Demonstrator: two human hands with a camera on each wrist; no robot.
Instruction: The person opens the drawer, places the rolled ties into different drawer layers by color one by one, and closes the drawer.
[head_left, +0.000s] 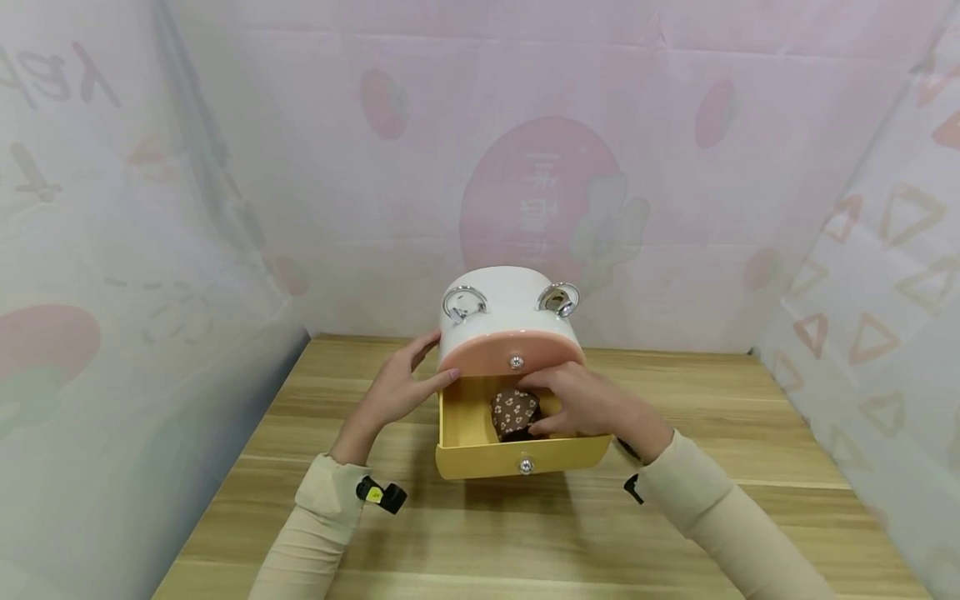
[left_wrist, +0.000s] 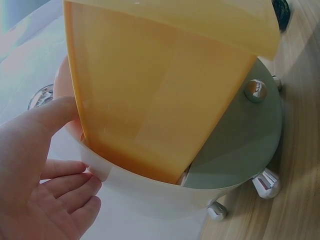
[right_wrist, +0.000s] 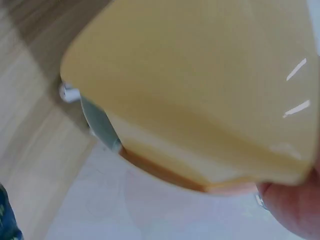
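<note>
A right hand reaches into an open yellow drawer, fingers curled around a brown flowered cloth bundle lying inside it, while just beyond, the left hand rests flat-fingered against the white cabinet's side, likely steadying it.

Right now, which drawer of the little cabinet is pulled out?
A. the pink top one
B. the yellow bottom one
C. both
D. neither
B: the yellow drawer sticks out with a brown patterned bundle in it under the right hand, while the pink drawer sits closed.
</note>
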